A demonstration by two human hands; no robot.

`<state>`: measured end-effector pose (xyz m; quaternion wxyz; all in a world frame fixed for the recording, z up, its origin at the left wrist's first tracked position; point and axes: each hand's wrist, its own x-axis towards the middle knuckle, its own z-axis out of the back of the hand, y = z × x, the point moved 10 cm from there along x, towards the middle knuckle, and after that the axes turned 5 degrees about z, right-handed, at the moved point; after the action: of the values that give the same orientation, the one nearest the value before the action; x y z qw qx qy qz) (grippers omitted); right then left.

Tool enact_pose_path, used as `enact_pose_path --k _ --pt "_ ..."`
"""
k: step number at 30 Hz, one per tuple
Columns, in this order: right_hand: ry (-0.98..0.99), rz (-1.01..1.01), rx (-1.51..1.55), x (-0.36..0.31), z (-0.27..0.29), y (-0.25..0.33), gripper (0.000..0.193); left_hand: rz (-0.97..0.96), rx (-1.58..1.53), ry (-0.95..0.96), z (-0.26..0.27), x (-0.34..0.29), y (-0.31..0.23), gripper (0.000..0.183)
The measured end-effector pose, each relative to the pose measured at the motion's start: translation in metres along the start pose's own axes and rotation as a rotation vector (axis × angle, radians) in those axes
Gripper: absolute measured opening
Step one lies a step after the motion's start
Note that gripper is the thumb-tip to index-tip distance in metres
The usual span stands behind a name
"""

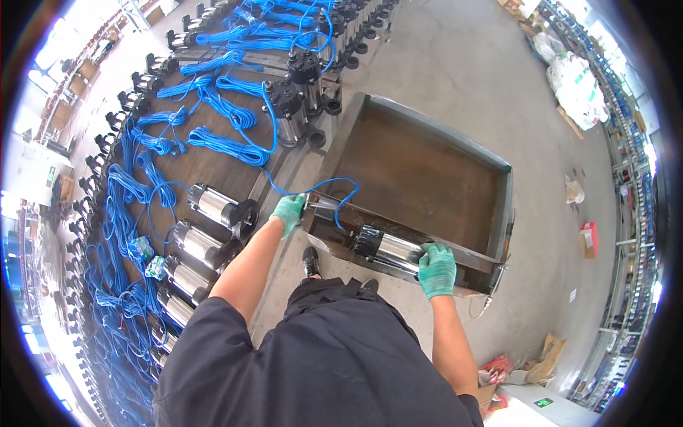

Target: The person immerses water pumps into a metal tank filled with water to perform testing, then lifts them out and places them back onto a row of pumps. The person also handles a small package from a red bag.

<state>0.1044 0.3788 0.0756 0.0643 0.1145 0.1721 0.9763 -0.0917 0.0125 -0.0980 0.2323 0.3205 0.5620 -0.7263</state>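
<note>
A submersible pump [388, 248] with a steel body and black ends lies on its side along the near ledge of a metal water tank [427, 114]. My right hand [436, 270], in a green glove, is closed round the pump's right end. A blue cable [347, 191] leaves the pump's left end, loops over the ledge and runs left to the coils. My left hand [288, 213], also gloved in green, is at the tank's near left corner. Its fingers are curled at a small metal part beside a short grey cylinder [327, 205]; what they hold is partly hidden.
Brownish water fills the tank. Left of me, a long bench [192, 114] carries several pumps [213, 205] lying down and many blue cable coils [228, 146]. Upright pumps [288, 114] line its far right edge. White bags [576, 85] and a red box [589, 240] are on the right.
</note>
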Motion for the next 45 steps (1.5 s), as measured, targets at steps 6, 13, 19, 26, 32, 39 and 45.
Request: enact_pose_path --k 6,13,19,26,32,39,45 --pt "0.006 0.002 0.025 0.002 -0.004 0.005 0.023 0.09 0.013 0.023 0.019 0.005 0.025 0.036" --pt "-0.014 -0.049 0.05 0.004 0.004 -0.003 0.021 -0.284 0.602 -0.513 0.044 0.008 -0.012 0.059" --pt "-0.326 -0.465 0.637 -0.009 0.022 -0.123 0.023 -0.732 0.46 -0.186 -0.015 -0.093 -0.055 0.025" --pt "0.81 -0.724 0.497 -0.085 -0.055 -0.146 0.055 -1.036 1.042 -0.026 -0.145 -0.181 -0.059 0.063" --pt "0.583 -0.913 1.206 -0.117 -0.095 -0.156 0.027 -0.883 1.135 -0.035 -0.146 -0.173 -0.048 0.067" --pt "0.35 -0.834 1.533 -0.102 -0.083 -0.151 0.034 -0.761 1.178 -0.026 -0.147 -0.16 -0.042 0.072" --pt "0.609 -0.762 1.461 -0.086 -0.078 -0.143 0.047 -0.707 1.184 -0.043 -0.147 -0.158 -0.043 0.07"
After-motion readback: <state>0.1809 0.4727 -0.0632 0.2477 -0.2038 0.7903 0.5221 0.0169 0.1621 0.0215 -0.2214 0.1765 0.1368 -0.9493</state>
